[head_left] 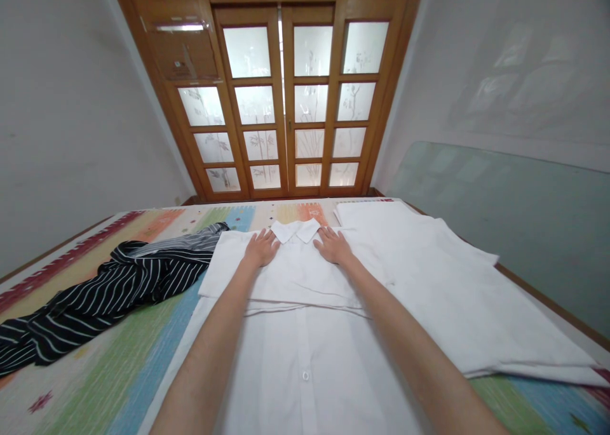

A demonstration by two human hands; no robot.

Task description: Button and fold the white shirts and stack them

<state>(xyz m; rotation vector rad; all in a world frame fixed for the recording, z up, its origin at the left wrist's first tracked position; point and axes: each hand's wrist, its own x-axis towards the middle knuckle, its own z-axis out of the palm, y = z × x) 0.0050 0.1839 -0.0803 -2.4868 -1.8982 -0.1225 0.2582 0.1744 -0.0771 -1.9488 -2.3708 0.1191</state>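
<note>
A white collared shirt point(300, 352) lies front up before me, its collar point(296, 230) at the far end and a button showing low on its front strip. Across its upper part runs a crosswise fold or layer edge. My left hand point(262, 248) rests flat on the cloth just left of the collar, fingers spread. On the collar's other side, my right hand point(332, 245) lies flat too, its fingers stretched out beside the collar point. Neither hand grips anything. Both forearms cover parts of the shirt's sides.
More white cloth point(443, 295) is spread flat at the right. To the left lies a crumpled black garment with white stripes point(128, 276). Underneath is a colourful striped cover point(119, 352). Beyond stand wooden doors with glass panes point(288, 130); a pale green panel point(524, 225) leans along the right wall.
</note>
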